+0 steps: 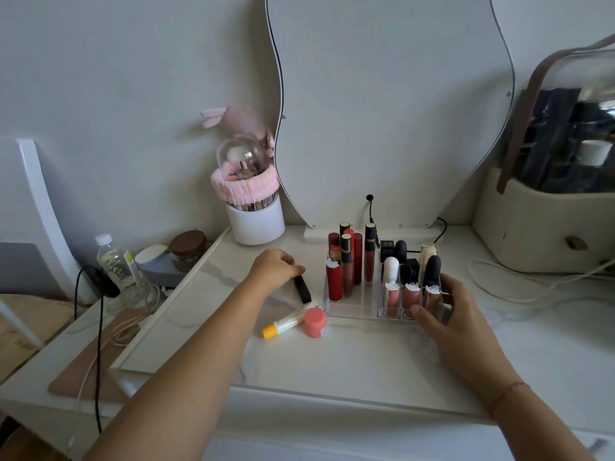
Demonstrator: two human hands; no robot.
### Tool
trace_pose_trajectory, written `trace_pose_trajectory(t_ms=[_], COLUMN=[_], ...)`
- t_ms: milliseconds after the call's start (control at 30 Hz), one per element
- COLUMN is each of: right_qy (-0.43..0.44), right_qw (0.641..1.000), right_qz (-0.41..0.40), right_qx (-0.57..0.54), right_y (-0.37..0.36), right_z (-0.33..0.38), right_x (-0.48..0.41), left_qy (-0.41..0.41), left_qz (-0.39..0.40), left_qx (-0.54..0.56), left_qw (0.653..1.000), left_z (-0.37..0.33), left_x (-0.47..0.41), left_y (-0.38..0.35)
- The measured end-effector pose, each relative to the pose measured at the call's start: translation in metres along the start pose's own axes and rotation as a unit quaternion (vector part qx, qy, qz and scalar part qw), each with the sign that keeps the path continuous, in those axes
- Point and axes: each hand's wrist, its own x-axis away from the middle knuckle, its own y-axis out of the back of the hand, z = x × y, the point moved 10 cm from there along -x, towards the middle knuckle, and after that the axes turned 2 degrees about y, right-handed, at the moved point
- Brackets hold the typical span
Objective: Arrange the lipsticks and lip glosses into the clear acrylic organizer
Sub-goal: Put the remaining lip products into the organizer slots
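Observation:
The clear acrylic organizer (359, 309) stands on the white marble tabletop, holding several upright lipsticks and lip glosses in red, brown, black and pink. My right hand (446, 314) grips its front right corner, thumb on the front wall. My left hand (278, 269) pinches the far end of a black lipstick (303, 289) lying on the table just left of the organizer. Nearer me lie a white tube with a yellow cap (286, 324) and a small pink jar (315, 322).
A white brush holder with a pink headband and clear dome (254, 207) stands at the back left. A curvy mirror (392, 111) leans behind the organizer. A beige cosmetic case (545, 227) sits at right. Bottle, jars and cables lie off the left edge.

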Motion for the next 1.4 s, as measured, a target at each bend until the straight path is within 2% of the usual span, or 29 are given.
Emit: trace_pose_trajectory(t_ms=[167,400,467,567,733,933,1067,1400], right_qy=[-0.002,-0.003,-0.003,-0.002,-0.001,-0.003,-0.003,-0.001], right_qw=[1.000,1.000,1.000,1.000,1.000,1.000,1.000,1.000], right_qz=[0.000,0.004,0.003,0.003,0.006,0.005,0.005,0.003], right_qx=[-0.002,-0.002,-0.002,-0.001,0.000,-0.005,-0.015,-0.006], right_y=[0.001,0.000,0.000,0.001,0.001,0.001,0.001,0.002], right_z=[0.000,0.001,0.001,0.001,0.001,0.001,0.002,0.005], right_x=[0.000,0.001,0.001,0.001,0.002,0.002,0.002,0.002], left_qy=[-0.002,-0.016,-0.033,-0.071,-0.149,-0.275,-0.315,-0.320], left_qz=[-0.016,-0.075,-0.073,-0.075,-0.077,-0.017,0.026,0.013], left_qx=[-0.072,-0.048,-0.005,0.117,0.245,0.337,0.279,0.092], left_qw=[0.997,0.996,0.997,0.988,0.955,0.900,0.907,0.943], left_z=[-0.012,-0.005,-0.007,-0.017,-0.054,-0.134,-0.170,-0.181], left_x=[0.005,0.013,0.017,0.030,0.068,0.116,0.129,0.113], left_y=[0.000,0.018,0.023,0.039,0.063,0.067,0.044,0.013])
